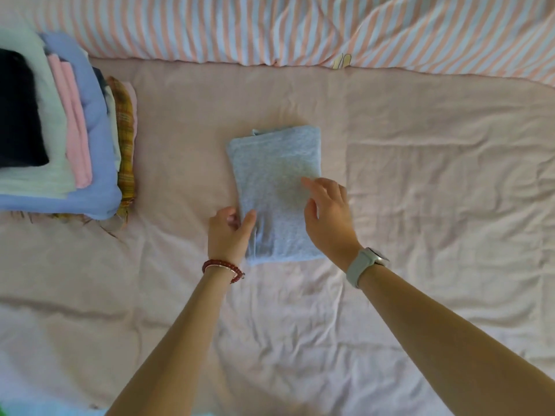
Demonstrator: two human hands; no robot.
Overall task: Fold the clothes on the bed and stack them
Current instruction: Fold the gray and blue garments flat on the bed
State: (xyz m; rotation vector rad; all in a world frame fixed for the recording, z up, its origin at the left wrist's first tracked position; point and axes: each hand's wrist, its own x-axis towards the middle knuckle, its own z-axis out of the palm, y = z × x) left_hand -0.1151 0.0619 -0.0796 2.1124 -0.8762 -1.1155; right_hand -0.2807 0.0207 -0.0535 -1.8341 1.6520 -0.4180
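On the bed [390, 145], both hands meet the folded grey garment [274, 175].

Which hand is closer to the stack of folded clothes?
The left. The left hand grips the left edge of the folded grey garment, on the side facing the stack of folded clothes. The right hand hovers over its right side, farther away.

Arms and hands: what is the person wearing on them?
Both arms are bare, no sleeves showing. The left wrist has a dark red bead bracelet with a thin silvery band beside it. The right wrist has a smartwatch on a pale grey strap.
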